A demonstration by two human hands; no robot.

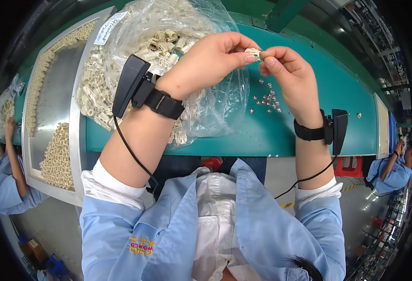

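A small cream plastic housing (252,52) is pinched between the thumb and index finger of my left hand (217,56), above the far part of the green bench. My right hand (290,77) meets it at its right end, thumb and fingertips closed together. Whatever those fingertips hold is too small or covered to make out. Several small shiny metal pieces (270,100) lie scattered on the bench just below and left of my right hand. Left of my hands, a large clear plastic bag (220,112) holds a heap of similar cream housings (98,89).
A metal-bottomed tray (56,89) with rows of cream parts stands at the left. The green bench (327,126) extends right, with one small loose part (359,115) on it. Dark wrist devices (132,86) with cables sit on both forearms. Other people work at far left and right.
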